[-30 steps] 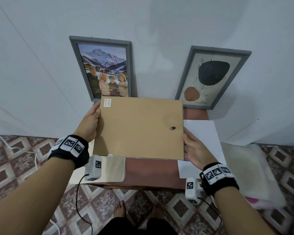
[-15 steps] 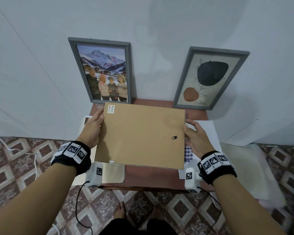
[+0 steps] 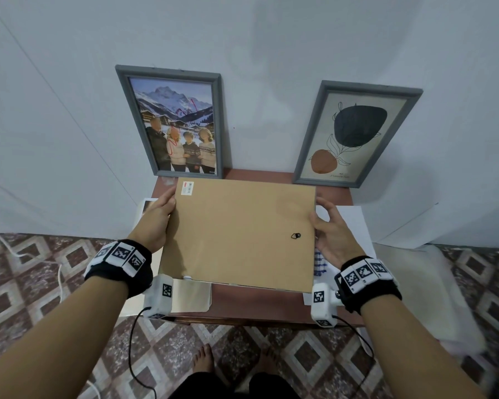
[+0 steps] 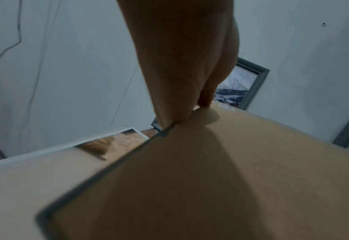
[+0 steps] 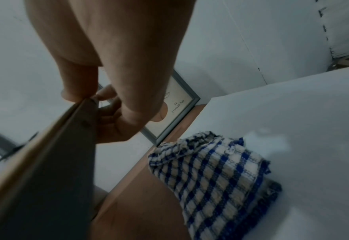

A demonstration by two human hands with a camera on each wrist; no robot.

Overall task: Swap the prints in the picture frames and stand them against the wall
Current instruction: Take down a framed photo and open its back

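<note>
Left hand [image 3: 156, 220]: grips the left edge of the frame back, thumb on top near the far corner, fingers hidden beneath; in the left wrist view the fingertips [image 4: 205, 99] press on the brown board.
Right hand [image 3: 333, 236]: holds the right edge of the same frame, thumb on the board, fingers curled under the rim as the right wrist view shows [image 5: 112, 116].
Held frame [image 3: 239, 234]: back side up, brown backing board with a small black hanger at 3 o'clock and a white sticker at 10 o'clock; it is carried roughly level above the tabletop, its grey rim visible along the edge.
Tabletop [image 3: 257, 300]: reddish-brown, seen at 6 o'clock and 12 o'clock of the held frame.
Family photo frame [image 3: 173, 122]: grey, at 11 o'clock, standing upright against the wall.
Leaf print frame [image 3: 355, 133]: grey, at 1 o'clock, leaning against the wall, tilted to the right.
Loose print [image 4: 116, 141]: lies flat at 9 o'clock, partly under the held frame.
White sheet [image 3: 352, 223]: lies at 3 o'clock under the right hand.
Checked cloth [image 5: 214, 168]: blue and white, on the white sheet, near the right wrist.
Clear sheet [image 3: 189, 296]: shiny, at 7 o'clock on the tabletop's near edge.
</note>
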